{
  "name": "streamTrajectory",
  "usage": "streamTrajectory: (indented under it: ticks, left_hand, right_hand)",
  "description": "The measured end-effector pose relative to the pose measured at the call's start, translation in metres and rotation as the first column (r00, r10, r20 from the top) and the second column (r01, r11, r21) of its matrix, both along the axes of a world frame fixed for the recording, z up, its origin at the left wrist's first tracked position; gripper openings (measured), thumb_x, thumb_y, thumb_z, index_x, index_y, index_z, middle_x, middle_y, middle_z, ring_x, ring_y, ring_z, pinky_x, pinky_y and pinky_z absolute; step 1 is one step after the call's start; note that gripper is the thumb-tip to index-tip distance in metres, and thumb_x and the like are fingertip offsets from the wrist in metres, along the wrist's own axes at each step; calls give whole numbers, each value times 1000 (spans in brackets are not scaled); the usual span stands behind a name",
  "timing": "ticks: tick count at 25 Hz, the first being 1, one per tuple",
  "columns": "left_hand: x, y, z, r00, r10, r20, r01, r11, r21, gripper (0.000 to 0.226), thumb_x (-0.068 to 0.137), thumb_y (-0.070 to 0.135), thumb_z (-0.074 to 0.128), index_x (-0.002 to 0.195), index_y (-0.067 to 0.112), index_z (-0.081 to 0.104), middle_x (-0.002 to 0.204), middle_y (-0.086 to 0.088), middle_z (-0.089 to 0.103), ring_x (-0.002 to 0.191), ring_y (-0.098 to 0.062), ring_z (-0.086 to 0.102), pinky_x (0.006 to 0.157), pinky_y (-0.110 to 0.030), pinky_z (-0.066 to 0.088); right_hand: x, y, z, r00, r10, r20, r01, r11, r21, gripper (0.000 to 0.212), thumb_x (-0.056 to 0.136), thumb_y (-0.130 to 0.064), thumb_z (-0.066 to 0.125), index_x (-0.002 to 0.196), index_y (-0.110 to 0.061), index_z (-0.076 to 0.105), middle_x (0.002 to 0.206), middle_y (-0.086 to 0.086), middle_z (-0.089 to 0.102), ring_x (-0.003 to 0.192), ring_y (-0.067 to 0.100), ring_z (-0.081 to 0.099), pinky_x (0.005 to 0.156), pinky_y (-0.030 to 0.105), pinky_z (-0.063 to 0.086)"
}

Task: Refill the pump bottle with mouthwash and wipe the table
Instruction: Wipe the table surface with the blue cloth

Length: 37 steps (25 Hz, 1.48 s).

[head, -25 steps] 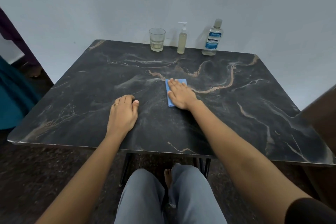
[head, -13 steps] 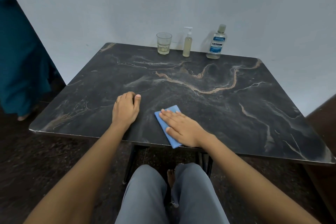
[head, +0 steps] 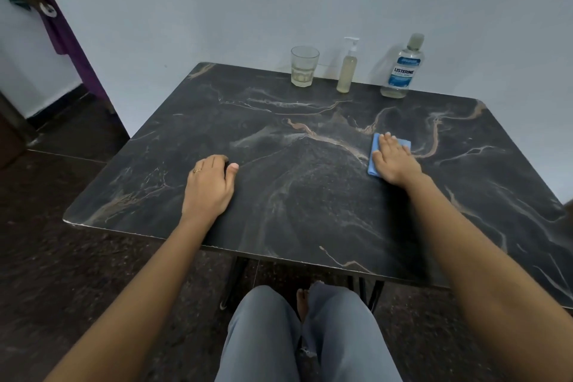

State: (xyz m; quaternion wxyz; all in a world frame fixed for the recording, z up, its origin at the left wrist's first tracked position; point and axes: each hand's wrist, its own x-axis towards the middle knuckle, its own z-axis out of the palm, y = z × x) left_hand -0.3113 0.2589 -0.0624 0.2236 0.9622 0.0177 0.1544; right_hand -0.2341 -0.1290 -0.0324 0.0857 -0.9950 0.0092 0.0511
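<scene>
Nearest me, my grey-trousered knees (head: 297, 335) sit under the front edge of the dark marbled counter (head: 310, 201). My left hand (head: 208, 187) rests on the counter near that edge, forearm straight out, fingers curled under, thumb alongside, holding nothing. Further in and to the right, the blue cloth (head: 403, 143) lies flat, its long axis running roughly away from me. My right hand (head: 395, 161) presses on it palm down, fingers straight and together, pointing to the far edge, arm stretched out. Along the far edge by the wall stand a glass (head: 304, 70), the pump bottle (head: 348, 70) and the mouthwash bottle (head: 401, 70), all upright.
</scene>
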Motion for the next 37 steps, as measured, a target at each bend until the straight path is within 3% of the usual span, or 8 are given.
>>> streamTrajectory:
  ticks: [6, 12, 20, 23, 27, 30, 32, 37]
  left_hand:
    - [1, -1, -1, 1000, -2, 21, 2, 1000, -11, 43, 101, 39, 35, 123, 6, 54, 122, -12, 59, 117, -32, 50, 98, -44, 36]
    - [-4, -3, 7, 1000, 8, 23, -6, 995, -102, 47, 102, 34, 36, 136, 2, 44, 135, -16, 52, 125, -34, 44, 102, -45, 35]
    - [-12, 1, 15, 1000, 12, -2, -13, 967, -256, 41, 103, 36, 30, 118, 6, 53, 116, -11, 59, 113, -31, 49, 93, -42, 39]
    - [-13, 8, 20, 1000, 17, -25, -23, 969, -247, 42, 103, 38, 30, 119, 6, 53, 116, -12, 59, 112, -31, 49, 92, -42, 39]
    - [-14, 51, 16, 1000, 24, -3, -24, 993, -112, 47, 101, 45, 29, 113, 7, 55, 110, -13, 61, 105, -34, 53, 86, -45, 41]
    - [-17, 96, 12, 997, 71, -13, -71, 997, -30, 50, 100, 48, 28, 111, 7, 55, 109, -15, 61, 104, -37, 53, 86, -47, 41]
    - [-17, 117, 9, 992, 123, -34, -123, 992, -8, 47, 100, 45, 30, 109, 6, 57, 110, -16, 61, 106, -39, 53, 88, -49, 40]
    - [-14, 114, -1, 984, 179, -14, -179, 984, 28, 35, 102, 33, 37, 110, 6, 58, 115, -16, 61, 111, -40, 50, 91, -49, 37]
  right_hand:
    - [38, 127, -1, 975, 224, -12, -224, 975, -10, 58, 103, -33, 17, 152, -5, 6, 161, 12, 1, 149, 21, 2, 121, 39, 3]
    - [-41, 233, -10, 823, 564, 61, -564, 825, -15, 57, 102, -32, 23, 152, -6, 9, 161, 10, 7, 149, 19, 4, 120, 36, 2]
    - [-146, 182, -4, 640, 768, 33, -768, 640, -5, 59, 100, -41, 16, 153, -16, 7, 161, -1, 2, 148, 9, -1, 121, 29, -2]
    - [-163, 141, -2, 668, 744, 27, -744, 668, -12, 65, 96, -51, 10, 154, -21, 6, 160, -7, 0, 147, 4, -3, 120, 26, -3]
    - [-147, 71, -1, 809, 587, 34, -587, 809, -20, 77, 90, -61, 4, 153, -19, 9, 160, -4, 6, 148, 7, 5, 122, 34, 6]
    - [-103, 34, 0, 912, 408, 48, -407, 913, -19, 80, 86, -59, 4, 153, -15, 13, 160, 1, 10, 148, 13, 10, 121, 32, 5]
    - [-65, 34, -1, 962, 266, 54, -266, 964, -10, 69, 95, -50, 13, 153, -13, 13, 161, 4, 10, 148, 16, 10, 120, 33, 5]
    - [24, 80, -4, 996, 91, 17, -91, 996, -5, 57, 102, -33, 17, 153, -8, 9, 161, 8, 3, 149, 19, 3, 120, 39, 0]
